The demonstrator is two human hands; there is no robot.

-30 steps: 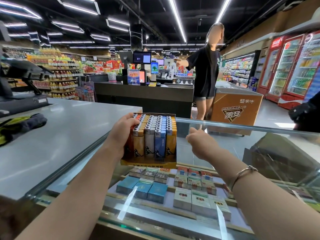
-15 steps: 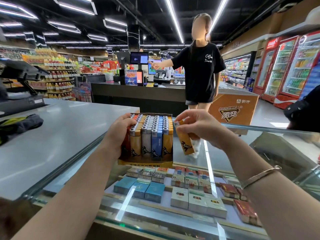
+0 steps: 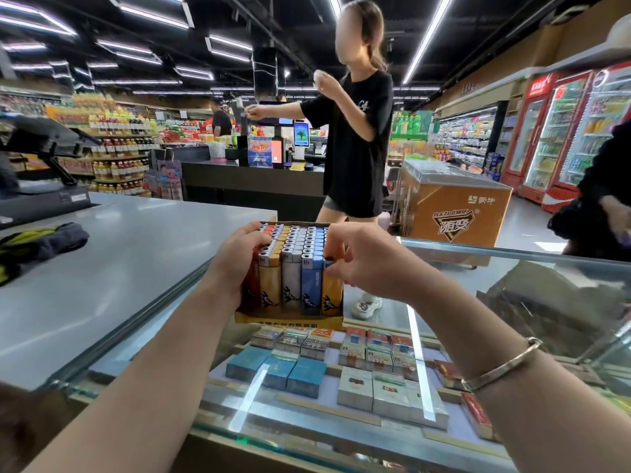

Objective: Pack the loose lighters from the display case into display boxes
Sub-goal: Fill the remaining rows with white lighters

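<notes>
- The glass tabletop (image 3: 512, 268) of the display case lies under and beyond both hands; through it, below the hands, rows of cigarette packs (image 3: 372, 377) show, their printing too small to read; to the left of the left hand lies a grey tabletop (image 3: 119, 268) with a dark and yellow cloth (image 3: 37, 245) at its far left edge
- Beyond the right hand stands an orange freezer chest (image 3: 457, 209); it bears a white logo with Chinese characters and a dark triangular emblem with more characters, which I cannot read with certainty; a person in a black top stands behind the box
- The display box (image 3: 290, 317) stands on the glass between the hands, rows of upright lighters (image 3: 290, 268) in red, gold, white, blue and orange filling it; each front lighter carries a dark leaping-animal mark; a line of print runs along the box's yellow front lip, cut off and unreadable
- The left hand (image 3: 239, 264) grasps the box's left side, fingers curled over the red row; as it did a second ago
- The right hand (image 3: 362, 264), which half a second ago held an orange lighter clear of the box, is now down at the right-hand orange column, its fingers pinching there; the lighter seems to be going in, or just in; whether it is let go I cannot tell
- So, in my judgement, the box looks about full
</notes>
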